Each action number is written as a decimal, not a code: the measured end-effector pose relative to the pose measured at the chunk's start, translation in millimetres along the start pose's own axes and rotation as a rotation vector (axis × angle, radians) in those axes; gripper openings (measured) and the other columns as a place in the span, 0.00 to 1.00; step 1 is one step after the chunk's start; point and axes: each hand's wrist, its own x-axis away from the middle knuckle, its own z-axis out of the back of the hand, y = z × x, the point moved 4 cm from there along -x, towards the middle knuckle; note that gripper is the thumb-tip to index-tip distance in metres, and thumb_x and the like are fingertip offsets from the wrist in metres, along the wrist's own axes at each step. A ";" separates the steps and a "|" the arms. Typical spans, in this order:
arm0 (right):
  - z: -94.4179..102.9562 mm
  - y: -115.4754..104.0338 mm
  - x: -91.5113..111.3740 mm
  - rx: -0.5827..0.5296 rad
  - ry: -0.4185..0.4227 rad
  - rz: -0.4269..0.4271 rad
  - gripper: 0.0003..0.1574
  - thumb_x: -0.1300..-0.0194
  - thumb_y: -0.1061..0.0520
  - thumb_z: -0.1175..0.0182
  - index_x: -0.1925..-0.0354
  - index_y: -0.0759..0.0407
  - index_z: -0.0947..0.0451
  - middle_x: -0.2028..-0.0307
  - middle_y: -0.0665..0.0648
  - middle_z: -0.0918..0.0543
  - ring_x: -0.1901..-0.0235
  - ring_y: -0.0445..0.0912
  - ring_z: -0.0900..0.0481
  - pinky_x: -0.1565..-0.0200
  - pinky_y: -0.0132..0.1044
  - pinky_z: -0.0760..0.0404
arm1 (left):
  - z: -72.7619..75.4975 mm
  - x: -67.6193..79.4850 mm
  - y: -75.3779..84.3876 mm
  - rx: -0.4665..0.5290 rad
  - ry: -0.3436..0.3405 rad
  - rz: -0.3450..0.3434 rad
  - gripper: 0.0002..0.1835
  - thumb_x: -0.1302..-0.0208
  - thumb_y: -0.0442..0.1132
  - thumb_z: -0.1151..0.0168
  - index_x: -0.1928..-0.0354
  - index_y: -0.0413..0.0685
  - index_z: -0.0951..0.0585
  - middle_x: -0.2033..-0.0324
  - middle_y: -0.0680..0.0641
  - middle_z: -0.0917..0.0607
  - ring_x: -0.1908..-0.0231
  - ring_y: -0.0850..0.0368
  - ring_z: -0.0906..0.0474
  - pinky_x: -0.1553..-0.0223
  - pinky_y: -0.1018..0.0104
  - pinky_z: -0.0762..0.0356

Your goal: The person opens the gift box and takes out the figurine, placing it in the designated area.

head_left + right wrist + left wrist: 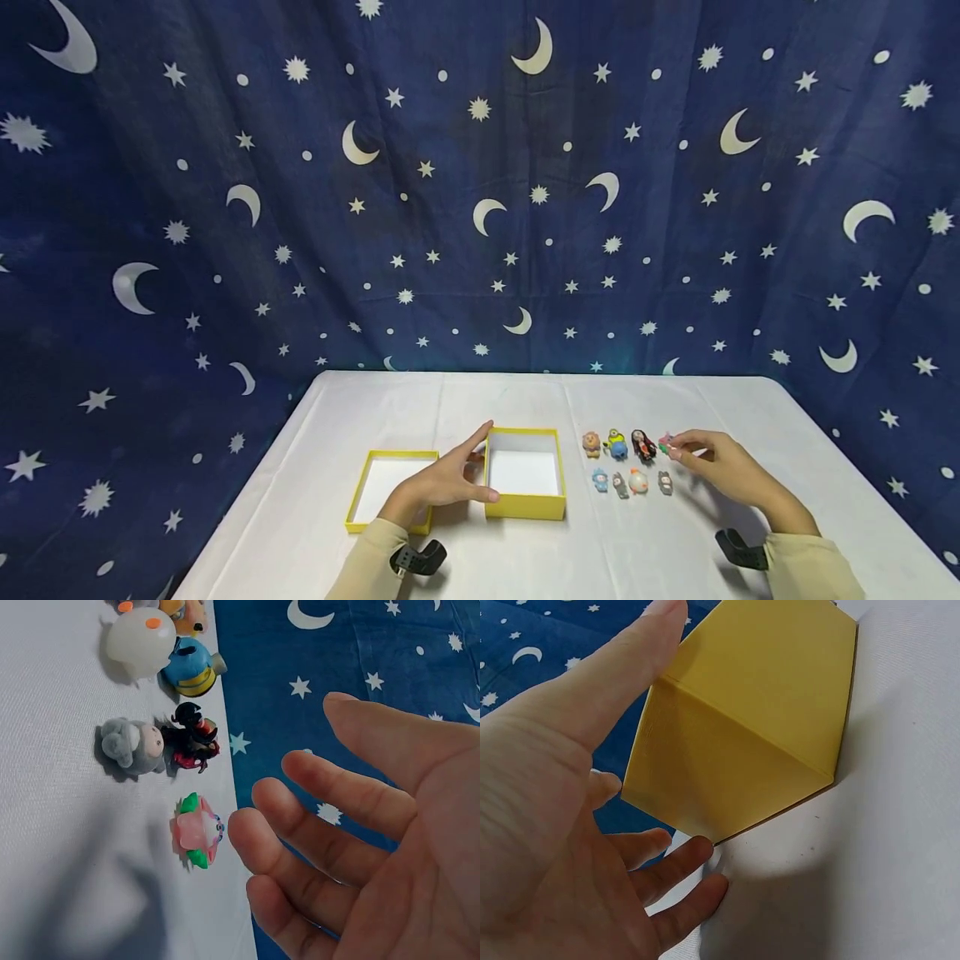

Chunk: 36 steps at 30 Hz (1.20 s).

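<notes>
My left hand (pixel 448 477) grips the left side of an open yellow box (pixel 525 507) with a white inside, thumb at the near corner and index finger at the far one. In the left wrist view, the thumb lies against the box's yellow wall (pixel 765 682) while the lower fingers sit by a bottom corner. My right hand (pixel 723 471) reaches over a small pink and green figurine (pixel 195 831). Seen from the right wrist, its loosely bent fingers are apart from that figurine. Nearby are a black-haired doll (pixel 642 446) and a grey figurine (pixel 665 482).
A shallow yellow lid (pixel 378 487) lies left of the box, partly behind my left forearm. Between box and right hand stand a Minion figurine (pixel 617 445), a tan figurine (pixel 592 444), a light-blue one (pixel 600 480), another grey one (pixel 619 485) and a round white one (pixel 638 481).
</notes>
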 end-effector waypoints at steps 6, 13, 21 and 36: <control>-0.1 -3.0 -4.0 0.000 0.012 0.035 0.14 0.30 0.60 0.38 0.51 0.67 0.17 0.55 0.64 0.12 0.63 0.29 0.20 0.64 0.31 0.19 | 5.1 2.9 1.7 0.005 0.020 0.009 0.54 0.36 0.51 0.30 0.19 0.73 0.56 0.20 0.46 0.45 0.28 0.43 0.35 0.29 0.41 0.35; 7.1 1.6 -2.3 0.006 -0.006 -0.071 0.17 0.27 0.58 0.41 0.47 0.70 0.20 0.57 0.65 0.12 0.68 0.40 0.17 0.69 0.31 0.20 | 14.0 -1.7 5.6 -0.011 0.128 -0.037 0.40 0.26 0.52 0.43 0.19 0.60 0.50 0.23 0.37 0.41 0.29 0.38 0.34 0.30 0.38 0.35; 5.8 -7.6 -15.8 -0.035 0.030 -0.049 0.19 0.26 0.58 0.42 0.45 0.71 0.22 0.56 0.66 0.12 0.69 0.42 0.14 0.67 0.33 0.19 | 33.7 -5.6 11.5 0.029 0.297 -0.058 0.33 0.25 0.44 0.43 0.22 0.50 0.40 0.27 0.33 0.33 0.33 0.34 0.29 0.35 0.40 0.29; -17.0 -44.0 -44.5 -0.115 0.112 -0.020 0.19 0.26 0.57 0.41 0.45 0.69 0.21 0.59 0.67 0.14 0.72 0.41 0.18 0.72 0.33 0.22 | 48.0 2.0 16.8 0.068 0.457 -0.087 0.29 0.28 0.39 0.40 0.27 0.47 0.31 0.34 0.36 0.23 0.39 0.39 0.22 0.40 0.43 0.22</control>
